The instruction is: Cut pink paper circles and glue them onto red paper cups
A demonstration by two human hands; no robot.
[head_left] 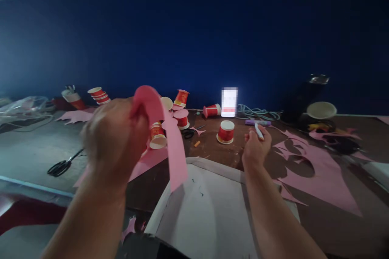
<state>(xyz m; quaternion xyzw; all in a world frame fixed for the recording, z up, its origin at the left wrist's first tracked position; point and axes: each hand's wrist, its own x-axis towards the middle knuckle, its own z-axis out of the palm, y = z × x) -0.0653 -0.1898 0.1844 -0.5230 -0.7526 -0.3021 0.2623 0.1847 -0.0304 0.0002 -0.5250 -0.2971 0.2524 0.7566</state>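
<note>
My left hand (109,141), raised close to the camera, is closed on a pink paper strip (176,153). The strip's top curls over my fingers and its free end hangs down. My right hand (257,145) is closed around a small white tube (258,131) with an orange end; too little shows to tell its kind. A red paper cup (225,132) stands upside down on the brown table between my hands. On the tabletop left of that cup lies a small orange cap (197,143).
An open white box (200,210) sits at the front. Pink paper scraps (322,170) spread over the right. More red cups (181,98), black scissors (62,167), a lit phone (229,103), a purple tube (257,122) and a coiled cable (258,112) lie around.
</note>
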